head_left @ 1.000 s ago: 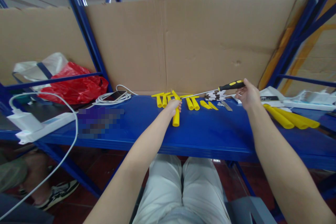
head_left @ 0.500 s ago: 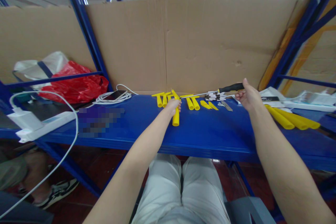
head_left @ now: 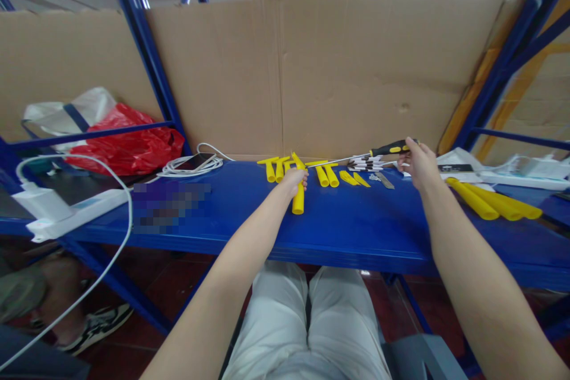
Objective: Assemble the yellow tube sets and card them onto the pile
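Yellow hollow plastic tube (head_left: 298,204), in head view: sits clasped in left hand (head_left: 294,183) over blue tabletop (head_left: 222,202). Black-and-yellow-handled steel screwdriver (head_left: 390,148): is pinched by right hand (head_left: 421,164), pointing leftward. Beside right forearm: 3 yellow tapered tubes (head_left: 481,200).

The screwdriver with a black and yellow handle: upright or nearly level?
Nearly level: its metal shaft runs sideways from the handle at the right hand, dropping only slightly toward the left hand.

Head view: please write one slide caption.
Left hand grips a yellow tube; right hand holds a screwdriver over a blue table.
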A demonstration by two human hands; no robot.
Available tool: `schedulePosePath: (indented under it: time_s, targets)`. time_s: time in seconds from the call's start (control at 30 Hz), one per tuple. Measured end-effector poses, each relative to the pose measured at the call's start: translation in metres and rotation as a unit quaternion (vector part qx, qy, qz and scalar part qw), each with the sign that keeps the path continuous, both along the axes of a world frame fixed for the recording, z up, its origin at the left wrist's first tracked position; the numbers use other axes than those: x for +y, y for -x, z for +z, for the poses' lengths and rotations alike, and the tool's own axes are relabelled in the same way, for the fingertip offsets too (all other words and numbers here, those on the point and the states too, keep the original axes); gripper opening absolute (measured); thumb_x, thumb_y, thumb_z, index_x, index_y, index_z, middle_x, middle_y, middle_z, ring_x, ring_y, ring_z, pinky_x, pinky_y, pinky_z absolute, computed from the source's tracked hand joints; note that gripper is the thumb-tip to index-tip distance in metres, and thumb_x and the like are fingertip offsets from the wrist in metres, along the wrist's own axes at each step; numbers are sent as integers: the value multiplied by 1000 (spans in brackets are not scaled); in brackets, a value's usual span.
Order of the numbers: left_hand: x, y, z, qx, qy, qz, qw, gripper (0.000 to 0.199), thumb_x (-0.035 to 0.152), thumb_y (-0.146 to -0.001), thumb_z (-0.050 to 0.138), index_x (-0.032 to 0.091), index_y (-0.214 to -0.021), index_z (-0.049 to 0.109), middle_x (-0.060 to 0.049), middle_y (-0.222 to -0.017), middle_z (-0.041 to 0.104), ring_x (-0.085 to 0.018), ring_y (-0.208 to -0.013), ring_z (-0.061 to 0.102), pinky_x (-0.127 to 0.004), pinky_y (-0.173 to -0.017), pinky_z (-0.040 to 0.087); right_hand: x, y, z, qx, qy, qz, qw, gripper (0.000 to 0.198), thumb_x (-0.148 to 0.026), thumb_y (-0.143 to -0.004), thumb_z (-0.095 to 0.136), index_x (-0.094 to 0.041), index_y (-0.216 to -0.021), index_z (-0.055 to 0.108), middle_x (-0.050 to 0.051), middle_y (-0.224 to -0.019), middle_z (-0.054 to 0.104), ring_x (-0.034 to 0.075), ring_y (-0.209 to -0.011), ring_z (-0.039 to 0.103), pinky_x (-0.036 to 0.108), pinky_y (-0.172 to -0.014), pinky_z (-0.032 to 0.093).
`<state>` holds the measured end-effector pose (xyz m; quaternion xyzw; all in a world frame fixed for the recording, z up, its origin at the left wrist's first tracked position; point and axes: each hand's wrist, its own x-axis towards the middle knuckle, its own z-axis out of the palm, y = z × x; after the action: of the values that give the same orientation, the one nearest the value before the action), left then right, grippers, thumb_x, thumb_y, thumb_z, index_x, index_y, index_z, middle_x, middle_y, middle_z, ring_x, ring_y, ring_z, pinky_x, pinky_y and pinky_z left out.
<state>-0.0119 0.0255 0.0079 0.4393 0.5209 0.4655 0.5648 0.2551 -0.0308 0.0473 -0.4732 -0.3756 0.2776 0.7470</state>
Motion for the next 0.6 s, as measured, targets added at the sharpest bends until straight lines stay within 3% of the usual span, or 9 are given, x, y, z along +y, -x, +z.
schedulePosePath:
  time_s: [0.1, 0.23, 0.33, 0.47, 0.6]
  targets:
    - [0, 0, 1, -1, 2, -1, 1000, 20, 2, -76, 54, 18, -70, 44, 9, -43, 38, -4, -33, 33, -19, -41, 30, 0, 1, 0, 0, 2, -18, 1000, 23, -22, -87, 56, -21, -66, 45, -6, -39, 43, 9, -32, 38, 20, -29, 29]
    - [-1, 0, 1, 1, 1, -2, 1000, 19, 2, -77, 54, 18, -71, 45, 9, -44, 37, -4, -33, 33, -19, -42, 30, 0, 1, -2, 16, -32, -18, 999, 26, -35, -79, 68, -20, -68, 49, -9, -35, 34, 7, -30, 32, 18, -29, 28]
    - [-3, -1, 2, 4, -1, -2, 1000, 18, 4, -78, 53, 18, -71, 45, 9, -44, 37, -4, -33, 33, -18, -43, 31, -1, 1, -1, 35, -45, 6, 998, 31, -45, -73, 72, -18, -73, 57, -10, -35, 32, 6, -30, 31, 16, -29, 29]
    - [-5, -1, 2, 3, -1, 5, 1000, 19, 4, -78, 55, 19, -74, 45, 10, -44, 37, -4, -33, 32, -17, -42, 29, -3, 0, 1, 77, -24, 55, 995, 34, -49, -75, 69, -17, -76, 60, -9, -37, 34, 4, -32, 31, 15, -33, 33]
    - [-5, -1, 3, 6, -1, 5, 1000, 19, 2, -79, 52, 19, -75, 44, 9, -44, 37, -4, -33, 33, -18, -42, 30, -7, -1, 6, 110, 8, 95, 989, 36, -54, -81, 58, -18, -78, 58, -6, -39, 35, 11, -36, 43, 19, -36, 38]
